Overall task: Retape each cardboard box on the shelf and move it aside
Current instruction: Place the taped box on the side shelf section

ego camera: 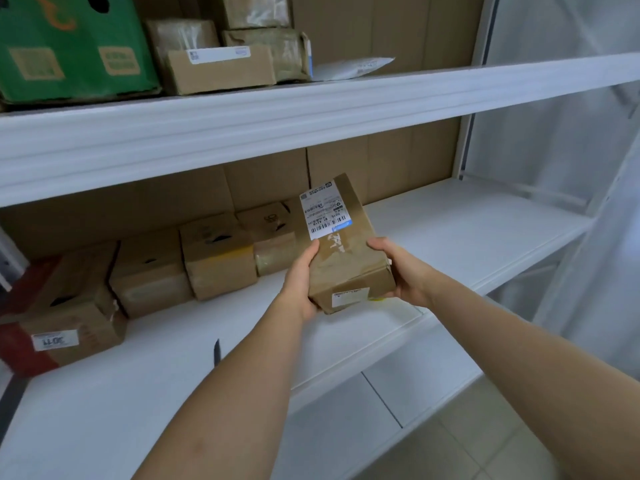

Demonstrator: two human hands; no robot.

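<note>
Both forearms reach in from the near edge toward the white shelf [467, 237]. At far left on that shelf stands a row of four brown boxes [214, 258], touching one another, with a dark pen-like object [216, 351] lying nearer. Right of the row, the left hand [301, 282] curls its thumb and fingers round the left side of a labelled cardboard box [346, 251], which is held tilted just above the shelf's near part. The right hand [401, 271] wraps the opposite lower corner. No tape roll shows. The box's glossy taped skin could slip if either grip loosens, dropping it off the shelf's front edge.
</note>
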